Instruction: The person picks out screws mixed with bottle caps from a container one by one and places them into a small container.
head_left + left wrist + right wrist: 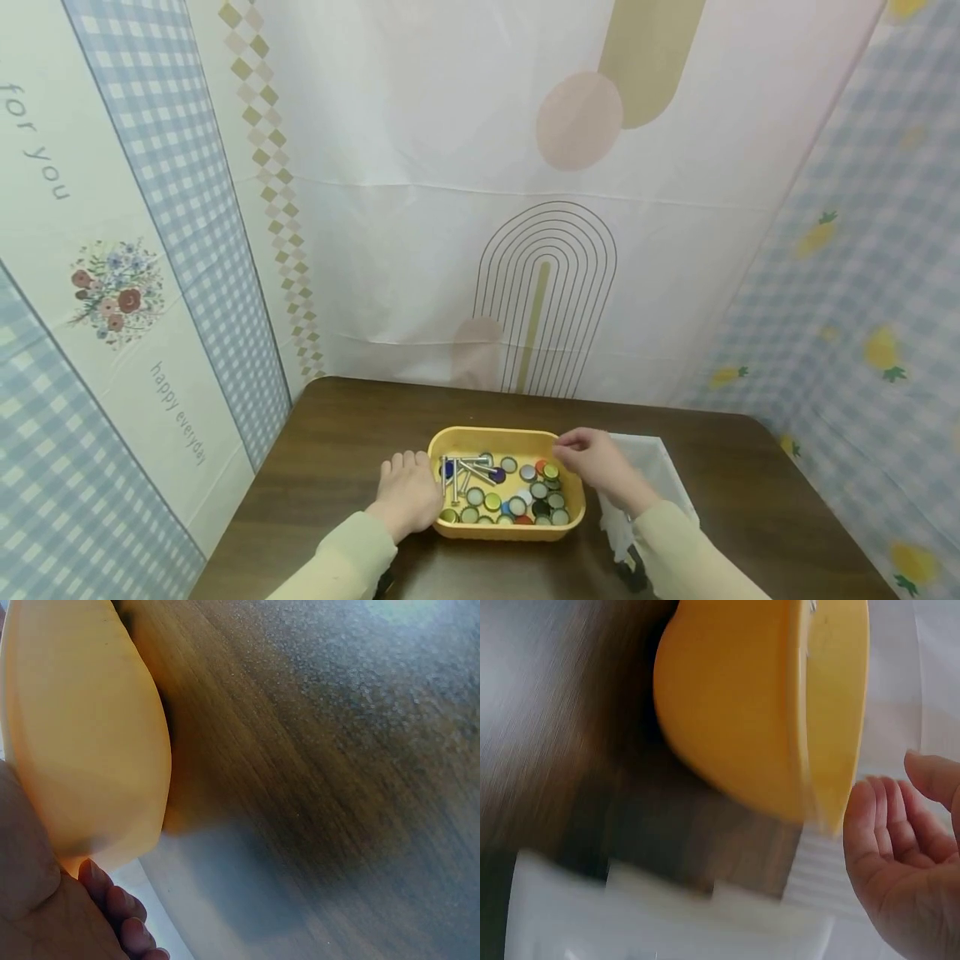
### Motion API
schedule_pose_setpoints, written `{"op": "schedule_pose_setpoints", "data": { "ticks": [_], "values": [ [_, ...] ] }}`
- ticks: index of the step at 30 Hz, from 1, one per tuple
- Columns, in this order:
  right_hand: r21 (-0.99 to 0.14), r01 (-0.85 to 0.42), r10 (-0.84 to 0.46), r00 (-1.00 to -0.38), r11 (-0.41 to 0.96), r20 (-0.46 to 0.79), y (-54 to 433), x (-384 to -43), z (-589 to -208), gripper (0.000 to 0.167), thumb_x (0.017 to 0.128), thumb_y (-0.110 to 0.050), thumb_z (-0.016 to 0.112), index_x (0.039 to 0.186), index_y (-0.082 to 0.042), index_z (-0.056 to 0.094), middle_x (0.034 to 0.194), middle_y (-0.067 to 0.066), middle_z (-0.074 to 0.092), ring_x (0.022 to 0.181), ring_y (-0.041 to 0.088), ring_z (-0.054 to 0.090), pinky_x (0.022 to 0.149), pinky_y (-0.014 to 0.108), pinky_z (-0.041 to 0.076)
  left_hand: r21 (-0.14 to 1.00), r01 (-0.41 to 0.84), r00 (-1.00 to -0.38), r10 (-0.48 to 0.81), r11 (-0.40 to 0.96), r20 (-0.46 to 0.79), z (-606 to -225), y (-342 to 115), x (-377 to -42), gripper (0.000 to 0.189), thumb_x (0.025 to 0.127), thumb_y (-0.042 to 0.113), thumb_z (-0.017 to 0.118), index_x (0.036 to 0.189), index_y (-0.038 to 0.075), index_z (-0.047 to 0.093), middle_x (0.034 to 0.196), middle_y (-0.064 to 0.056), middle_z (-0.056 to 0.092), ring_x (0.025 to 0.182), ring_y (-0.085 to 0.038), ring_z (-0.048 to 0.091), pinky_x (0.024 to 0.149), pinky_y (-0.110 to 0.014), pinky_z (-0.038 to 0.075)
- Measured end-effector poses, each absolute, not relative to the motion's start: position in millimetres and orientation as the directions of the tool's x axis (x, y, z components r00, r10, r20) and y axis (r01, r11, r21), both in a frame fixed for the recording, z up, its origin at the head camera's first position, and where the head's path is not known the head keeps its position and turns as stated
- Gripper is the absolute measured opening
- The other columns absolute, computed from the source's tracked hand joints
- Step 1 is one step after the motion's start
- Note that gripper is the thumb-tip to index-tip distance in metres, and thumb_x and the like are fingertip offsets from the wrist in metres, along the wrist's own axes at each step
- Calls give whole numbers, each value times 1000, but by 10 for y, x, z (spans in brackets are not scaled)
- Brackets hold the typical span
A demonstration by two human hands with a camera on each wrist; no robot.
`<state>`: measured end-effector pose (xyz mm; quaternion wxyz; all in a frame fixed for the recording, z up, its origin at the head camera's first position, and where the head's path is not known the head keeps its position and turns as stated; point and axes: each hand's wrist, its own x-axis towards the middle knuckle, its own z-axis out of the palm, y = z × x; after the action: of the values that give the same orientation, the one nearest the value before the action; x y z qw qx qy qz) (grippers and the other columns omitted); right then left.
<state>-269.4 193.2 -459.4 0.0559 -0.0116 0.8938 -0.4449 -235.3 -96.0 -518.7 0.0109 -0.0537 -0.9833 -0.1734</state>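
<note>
A yellow plastic basin (510, 533) stands on the table, holding metal bolts (454, 487) on its left side and many bottle caps (517, 506) in several colours across the middle and right. My left hand (408, 493) rests against the basin's left end, fingers extended forward; the left wrist view shows the palm at the yellow wall. Over the right rim hovers my right hand (596, 460), fingers loosely bent. In the right wrist view its thumb stands apart from the fingertips (862, 795), with nothing between them, close to the basin's far end.
A white container (660, 458) sits right of the basin, partly behind the right forearm. Something white and crumpled (618, 533) and a dark object (632, 573) lie near that sleeve. Patterned cloth (420, 275) hangs behind the brown wooden table (360, 417).
</note>
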Motion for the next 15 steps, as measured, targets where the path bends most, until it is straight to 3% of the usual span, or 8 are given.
{"op": "schedule_pose_setpoints", "data": {
  "ticks": [3,8,15],
  "values": [
    [-800,7,-135,-985,600,-109,1729,-2704,-4622,23,89,-21,70,104,-4,70,94,4,67,85,22,64,76,42,53,337,121,-992,107,934,59,-5184,-961,-2344,28,90,26,56,96,-1,48,85,-13,41,85,-31,38,81,-50,31],
    [-772,-72,-243,-964,631,-108,1406,-2754,-4715,21,87,-22,73,100,-6,72,90,3,68,78,19,63,70,39,53,333,126,-992,110,935,65,-5180,-965,-2335,27,89,24,55,94,-1,48,84,-13,40,84,-31,38,81,-50,31],
    [-811,-138,-380,-918,569,-111,1063,-2803,-4831,12,87,-11,70,92,0,72,84,8,69,77,24,65,68,37,52,328,123,-992,107,937,66,-5168,-960,-2333,27,89,25,55,94,-1,48,85,-13,41,84,-31,39,82,-50,32]
  ]
}}
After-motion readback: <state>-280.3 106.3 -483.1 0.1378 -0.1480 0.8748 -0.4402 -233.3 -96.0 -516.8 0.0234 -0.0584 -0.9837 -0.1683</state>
